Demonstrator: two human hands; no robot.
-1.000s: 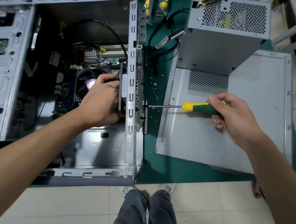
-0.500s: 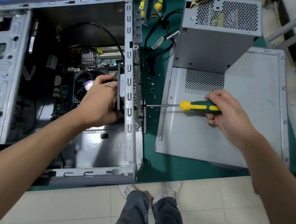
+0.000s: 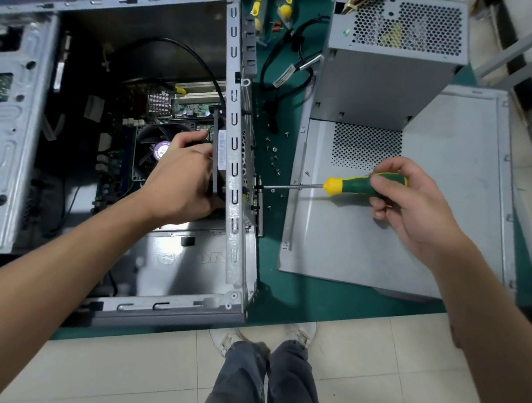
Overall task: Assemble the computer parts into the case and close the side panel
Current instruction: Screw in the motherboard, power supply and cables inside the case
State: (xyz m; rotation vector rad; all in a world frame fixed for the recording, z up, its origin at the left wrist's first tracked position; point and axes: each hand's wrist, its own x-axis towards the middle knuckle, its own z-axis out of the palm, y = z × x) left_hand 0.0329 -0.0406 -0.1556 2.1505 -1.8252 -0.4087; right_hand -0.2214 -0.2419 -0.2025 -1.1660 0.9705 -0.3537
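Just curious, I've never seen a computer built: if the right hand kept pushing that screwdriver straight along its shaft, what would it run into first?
The right hand points the screwdriver at the case's rear wall; its tip seems already there, likely on a screw.

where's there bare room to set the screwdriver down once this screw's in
Bare: the side panel in front of the power supply, below the right hand. Also the green mat along its near edge. Crowded: the strip between case and panel, strewn with loose screws and cables.
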